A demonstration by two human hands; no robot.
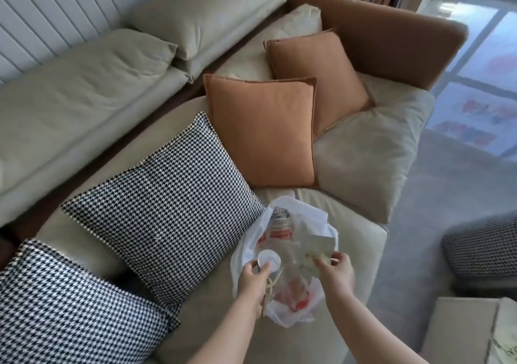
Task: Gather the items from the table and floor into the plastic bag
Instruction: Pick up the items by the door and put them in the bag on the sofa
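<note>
Both hands over the plastic bag point(282, 254) on the sofa seat point(212, 302): left hand point(253, 278) grips a white cup point(268, 260) and twine at the bag's mouth, right hand point(334, 268) pinches a paper packet point(316, 249) angled down into it, right nearer.
</note>
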